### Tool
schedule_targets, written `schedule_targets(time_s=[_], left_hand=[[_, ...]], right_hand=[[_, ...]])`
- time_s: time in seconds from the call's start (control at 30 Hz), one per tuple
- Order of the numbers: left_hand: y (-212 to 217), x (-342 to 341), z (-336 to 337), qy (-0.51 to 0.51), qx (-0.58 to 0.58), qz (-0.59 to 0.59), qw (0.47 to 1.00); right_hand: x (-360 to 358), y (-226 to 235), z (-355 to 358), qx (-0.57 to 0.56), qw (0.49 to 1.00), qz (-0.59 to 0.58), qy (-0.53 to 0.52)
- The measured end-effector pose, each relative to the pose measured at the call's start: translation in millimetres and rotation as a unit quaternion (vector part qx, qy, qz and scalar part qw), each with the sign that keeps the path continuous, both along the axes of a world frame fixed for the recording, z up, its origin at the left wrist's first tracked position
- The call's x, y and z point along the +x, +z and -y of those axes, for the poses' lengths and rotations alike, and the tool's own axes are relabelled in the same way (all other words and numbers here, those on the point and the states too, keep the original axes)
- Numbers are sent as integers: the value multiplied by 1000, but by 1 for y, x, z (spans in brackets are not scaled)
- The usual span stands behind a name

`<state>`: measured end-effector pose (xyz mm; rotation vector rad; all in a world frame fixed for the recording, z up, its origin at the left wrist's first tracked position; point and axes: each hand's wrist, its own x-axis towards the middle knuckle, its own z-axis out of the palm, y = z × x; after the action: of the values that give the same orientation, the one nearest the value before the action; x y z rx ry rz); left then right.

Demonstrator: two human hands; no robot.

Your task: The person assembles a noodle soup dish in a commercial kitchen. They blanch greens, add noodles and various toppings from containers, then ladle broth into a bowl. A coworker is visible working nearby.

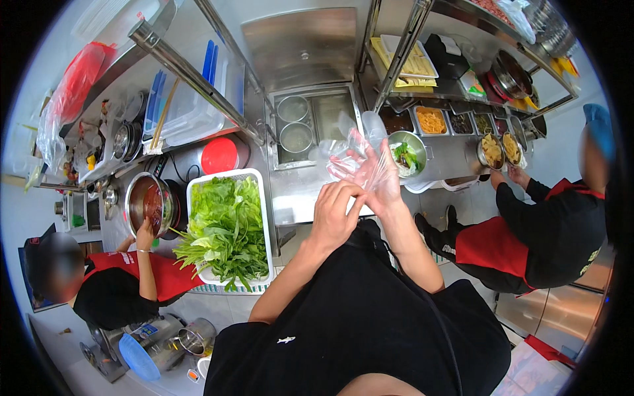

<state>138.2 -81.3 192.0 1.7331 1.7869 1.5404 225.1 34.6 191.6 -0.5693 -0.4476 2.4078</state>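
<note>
In the middle of the head view, a loose clear plastic glove (347, 158) covers my right hand (383, 173). The palm of that hand is turned inward, and its fingers are stretched out under the crinkled film. My left hand (337, 210) is bare and closed, pinching the edge of the glove near my right wrist. Both hands are raised over the front edge of the steel counter (294, 198). Just right of the gloved hand stands a metal bowl (421, 146) with greens and something white in it. The loose film partly hides the right fingertips.
A white basket (265, 231) heaped with leafy greens (228, 224) stands at left. Behind my hands is a steel cooker with round strainer baskets (294, 137). Trays of toppings (431, 121) line the right counter. Co-workers stand left, at a pot (135, 204), and right, holding bowls (491, 150).
</note>
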Motion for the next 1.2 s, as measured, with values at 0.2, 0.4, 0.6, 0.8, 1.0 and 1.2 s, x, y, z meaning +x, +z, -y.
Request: schedule_targets(time_s=[0.2, 0.4, 0.6, 0.8, 1.0, 1.2], left_hand=[[-2, 4, 4, -24, 15, -7, 1000], [-11, 1, 10, 40, 0, 67, 997], [5, -17, 6, 110, 16, 102, 989], [-3, -77, 4, 213, 66, 318, 922], [2, -99, 6, 99, -42, 465, 879], [10, -123, 20, 248, 79, 482, 836]], right_hand=[[3, -7, 1, 19, 998, -21, 50], [4, -21, 4, 7, 998, 55, -12], [-32, 38, 31, 61, 994, 35, -81], [-41, 31, 26, 13, 998, -38, 50], [-30, 30, 34, 28, 987, -31, 156], [13, 48, 38, 211, 962, 62, 165]])
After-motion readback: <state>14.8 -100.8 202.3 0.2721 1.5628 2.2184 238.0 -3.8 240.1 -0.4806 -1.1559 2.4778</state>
